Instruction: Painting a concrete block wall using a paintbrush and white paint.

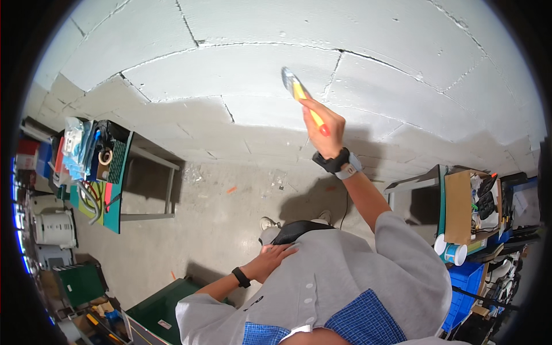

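Observation:
In my right hand [326, 127] is a paintbrush [298, 91] with a yellow handle and a red end. Its greyish head is held up against or close to the block wall [247, 72]; contact cannot be made out. Bright white covers the wall's upper part, with dark joint lines showing between the blocks, while a lower band is duller grey. My left hand [269, 260] lies flat against the front of my grey shirt at the waist, fingers stretched and holding nothing.
At left stands a green-topped table [123, 190] with bags, a tape roll and tools. Another table [441, 195] at right carries a cardboard box [458, 207]; white tubs [456, 253] and a blue crate [464, 293] sit nearby. Small debris dots the concrete floor [224, 213].

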Tool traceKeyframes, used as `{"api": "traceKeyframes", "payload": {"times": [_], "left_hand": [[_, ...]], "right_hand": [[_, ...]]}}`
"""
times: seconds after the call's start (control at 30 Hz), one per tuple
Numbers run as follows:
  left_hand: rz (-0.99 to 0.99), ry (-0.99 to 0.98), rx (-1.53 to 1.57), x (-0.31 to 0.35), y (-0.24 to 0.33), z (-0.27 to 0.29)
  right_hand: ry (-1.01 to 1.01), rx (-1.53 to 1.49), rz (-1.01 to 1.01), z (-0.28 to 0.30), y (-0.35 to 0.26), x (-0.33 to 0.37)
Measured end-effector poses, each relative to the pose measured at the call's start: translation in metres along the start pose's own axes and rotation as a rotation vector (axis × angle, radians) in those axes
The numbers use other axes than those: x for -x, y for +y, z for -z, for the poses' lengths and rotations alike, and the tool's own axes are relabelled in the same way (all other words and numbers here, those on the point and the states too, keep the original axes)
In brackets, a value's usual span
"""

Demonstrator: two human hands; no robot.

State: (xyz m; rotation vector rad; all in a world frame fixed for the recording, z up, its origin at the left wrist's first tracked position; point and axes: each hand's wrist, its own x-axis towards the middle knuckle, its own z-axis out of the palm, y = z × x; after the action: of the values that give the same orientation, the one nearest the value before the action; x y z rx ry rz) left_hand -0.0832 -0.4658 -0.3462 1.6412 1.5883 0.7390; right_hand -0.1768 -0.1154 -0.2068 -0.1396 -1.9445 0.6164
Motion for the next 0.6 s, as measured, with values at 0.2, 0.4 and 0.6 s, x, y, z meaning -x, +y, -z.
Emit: {"api": "traceKeyframes", "payload": {"times": [0.2,0.4,0.6], "left_hand": [[-0.054,-0.038,0.021,0.031,-0.027,0.010],[-0.029,-0.107,0.003,0.051,-0.041,0.024],[-0.018,-0.106,-0.014,0.054,-0.047,0.027]], "right_hand": [[0.135,0.154,0.049,0.014,0.015,-0.021],[0.399,0.374,-0.204,0.114,0.054,0.008],[0.427,0.497,-0.105,0.093,0.037,-0.008]]}}
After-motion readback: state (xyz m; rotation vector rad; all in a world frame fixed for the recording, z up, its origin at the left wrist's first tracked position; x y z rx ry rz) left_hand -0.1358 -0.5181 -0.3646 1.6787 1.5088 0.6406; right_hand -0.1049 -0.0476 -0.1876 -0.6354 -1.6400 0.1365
